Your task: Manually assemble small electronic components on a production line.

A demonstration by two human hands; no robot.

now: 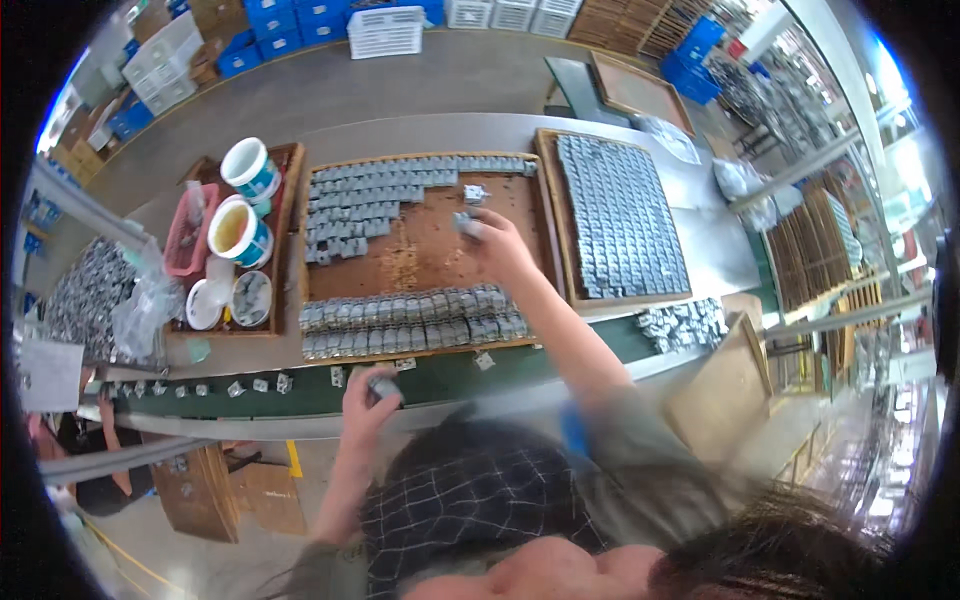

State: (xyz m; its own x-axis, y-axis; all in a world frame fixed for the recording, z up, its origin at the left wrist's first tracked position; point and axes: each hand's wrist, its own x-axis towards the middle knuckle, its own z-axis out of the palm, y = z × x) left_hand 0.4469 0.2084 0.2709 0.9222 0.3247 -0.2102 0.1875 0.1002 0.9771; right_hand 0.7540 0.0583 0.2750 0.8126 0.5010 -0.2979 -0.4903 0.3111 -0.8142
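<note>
Three wooden trays [545, 190], two tubs [240, 232], perhaps hundreds of small metal parts [620, 215].

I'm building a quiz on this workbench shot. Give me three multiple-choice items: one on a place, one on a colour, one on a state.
1. Where is the right hand?
A. over the middle tray
B. in a bucket
C. on the floor

2. What colour is the belt under the left hand?
A. red
B. green
C. white

3. How full is the right tray?
A. bare
B. half
C. nearly covered with grey parts

Answers: 1 A, the hand holds a grey part above the middle tray. 2 B, the strip is dark green. 3 C, rows fill it.
</note>
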